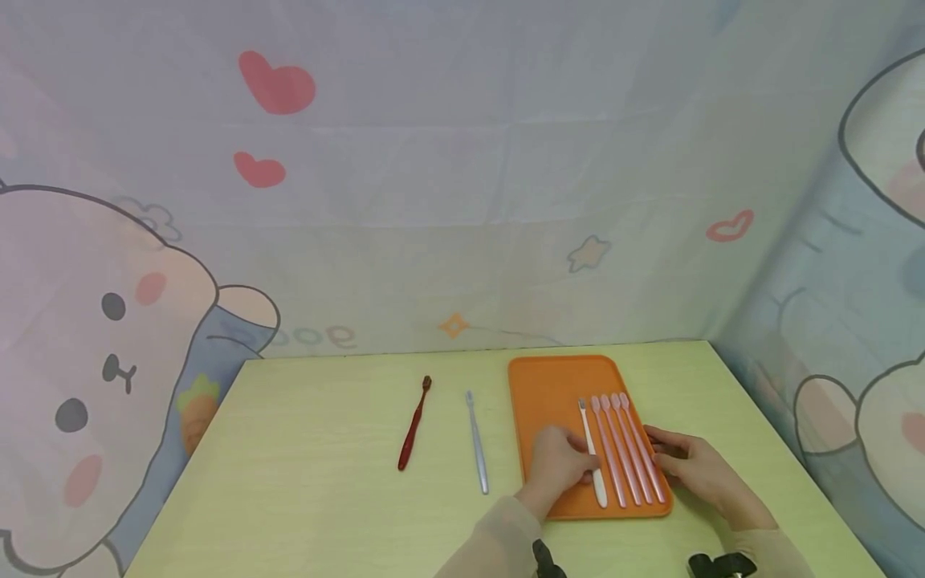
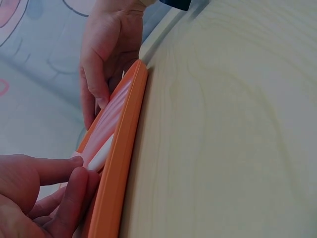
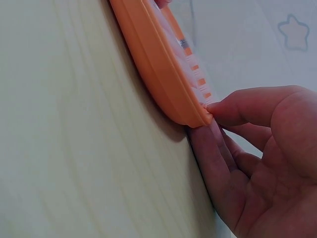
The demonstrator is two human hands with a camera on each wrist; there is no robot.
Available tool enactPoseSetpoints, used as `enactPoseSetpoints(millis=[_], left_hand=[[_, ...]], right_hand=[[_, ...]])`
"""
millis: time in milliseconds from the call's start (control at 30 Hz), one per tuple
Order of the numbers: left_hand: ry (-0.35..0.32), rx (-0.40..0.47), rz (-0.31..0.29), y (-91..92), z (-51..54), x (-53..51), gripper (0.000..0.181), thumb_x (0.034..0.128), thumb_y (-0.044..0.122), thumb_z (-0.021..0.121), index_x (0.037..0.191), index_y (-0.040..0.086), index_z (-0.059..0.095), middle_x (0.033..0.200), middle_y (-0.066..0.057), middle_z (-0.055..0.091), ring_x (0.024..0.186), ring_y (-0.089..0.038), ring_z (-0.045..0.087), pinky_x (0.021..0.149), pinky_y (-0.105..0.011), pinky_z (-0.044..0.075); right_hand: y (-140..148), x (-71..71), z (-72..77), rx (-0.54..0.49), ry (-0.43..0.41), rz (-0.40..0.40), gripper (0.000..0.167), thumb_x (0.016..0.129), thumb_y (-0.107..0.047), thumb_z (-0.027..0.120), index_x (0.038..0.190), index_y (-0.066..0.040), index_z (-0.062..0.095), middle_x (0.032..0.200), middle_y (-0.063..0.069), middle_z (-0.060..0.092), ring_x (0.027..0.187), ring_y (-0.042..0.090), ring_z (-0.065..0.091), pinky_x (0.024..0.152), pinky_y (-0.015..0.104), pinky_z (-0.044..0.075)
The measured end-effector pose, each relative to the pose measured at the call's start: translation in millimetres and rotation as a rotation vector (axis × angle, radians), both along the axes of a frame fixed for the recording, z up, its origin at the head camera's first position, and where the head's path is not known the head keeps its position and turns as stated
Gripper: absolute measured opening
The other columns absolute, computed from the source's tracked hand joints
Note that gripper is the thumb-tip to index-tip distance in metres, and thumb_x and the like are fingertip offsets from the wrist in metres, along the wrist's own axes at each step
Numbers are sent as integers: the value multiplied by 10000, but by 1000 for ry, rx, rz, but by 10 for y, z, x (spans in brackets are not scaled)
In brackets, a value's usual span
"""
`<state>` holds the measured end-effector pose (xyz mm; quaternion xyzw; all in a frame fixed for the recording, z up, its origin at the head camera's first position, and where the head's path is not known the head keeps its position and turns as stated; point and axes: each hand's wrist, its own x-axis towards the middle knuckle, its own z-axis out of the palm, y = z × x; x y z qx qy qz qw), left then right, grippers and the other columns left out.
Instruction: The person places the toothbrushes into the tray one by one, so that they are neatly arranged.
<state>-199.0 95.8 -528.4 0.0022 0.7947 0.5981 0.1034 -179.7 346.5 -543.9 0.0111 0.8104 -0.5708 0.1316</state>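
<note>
An orange tray (image 1: 564, 377) lies on the table with several pink toothbrushes (image 1: 632, 449) side by side along its right part. Left of them is a white toothbrush (image 1: 601, 491), which my left hand (image 1: 555, 464) pinches near its middle between thumb and fingers. That hand hides part of the tray. My right hand (image 1: 699, 472) grips the tray's right edge; in the right wrist view its thumb (image 3: 237, 106) presses on the rim while fingers reach underneath. The left wrist view shows the white handle (image 2: 101, 153) beside the pink ones, inside the tray wall.
On the pale wooden table (image 1: 311, 449), left of the tray, lie a dark red toothbrush (image 1: 413, 429) and a light blue toothbrush (image 1: 478, 449), apart from each other. A printed cloth (image 1: 433, 201) hangs behind the table and along its sides.
</note>
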Motion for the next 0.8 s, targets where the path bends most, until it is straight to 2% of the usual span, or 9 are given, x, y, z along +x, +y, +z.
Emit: enactPoseSetpoints(millis=[167,400,567,800], left_hand=[[-7,3,3,-13,-3,-5,189,823,-20,900,868,38,726,626,-26,652,486,-167,667,482,-268,563],[-21,17,0,-48,60,13,184,836,-9,897,912,35,735,636,-15,661,518,-184,684,493,-276,574],[10,0,-22,-66,90,13,185,850,17,893,936,43,731,654,11,660,545,-182,691,501,-250,554],[51,-40,-22,-85,62,-31,171,846,30,899,911,63,744,736,32,667,578,-114,638,545,-251,556]], right_hand=[[2,6,11,-1,2,6,609,1088,-86,598,1604,114,345,1526,364,492,1282,369,632,875,387,638],[-8,14,21,-6,-4,8,610,1086,-87,600,1603,115,346,1517,361,502,1273,362,638,875,387,638],[2,3,3,13,0,0,609,1090,-97,601,1604,111,350,1515,359,504,1288,384,625,871,385,639],[16,-8,-25,-1,-2,3,608,1098,-101,597,1611,103,342,1537,358,482,1306,396,613,881,392,638]])
